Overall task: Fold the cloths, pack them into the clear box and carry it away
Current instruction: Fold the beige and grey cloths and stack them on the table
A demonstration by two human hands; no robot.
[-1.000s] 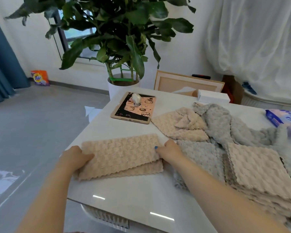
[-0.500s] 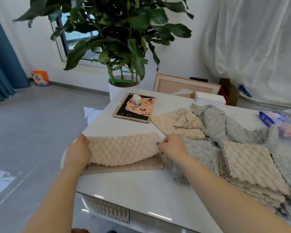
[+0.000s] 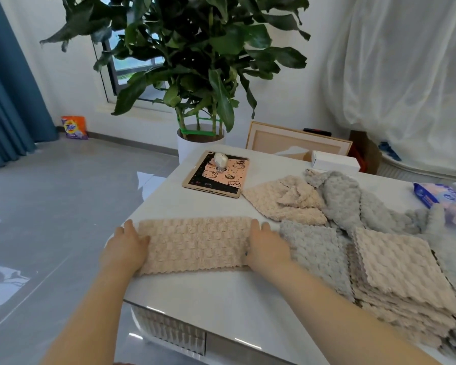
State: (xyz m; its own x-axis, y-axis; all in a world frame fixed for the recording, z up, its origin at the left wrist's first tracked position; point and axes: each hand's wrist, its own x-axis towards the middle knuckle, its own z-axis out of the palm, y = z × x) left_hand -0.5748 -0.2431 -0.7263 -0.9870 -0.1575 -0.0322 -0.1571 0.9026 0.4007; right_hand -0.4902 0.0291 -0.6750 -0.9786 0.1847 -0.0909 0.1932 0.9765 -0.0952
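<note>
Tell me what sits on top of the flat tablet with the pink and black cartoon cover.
A small white rounded object sits near the far end of the flat tablet. The cover beneath it is hidden; what the object is, I cannot tell.

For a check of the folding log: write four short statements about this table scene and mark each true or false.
1. The left hand and right hand rest at opposite ends of the beige cloth. True.
2. The tablet lies on the folded stack. False: it lies on the table, beyond the beige cloth.
3. A beige piece tops the folded stack. True.
4. The potted plant stands on the table. False: it stands behind the table's far edge.
</note>
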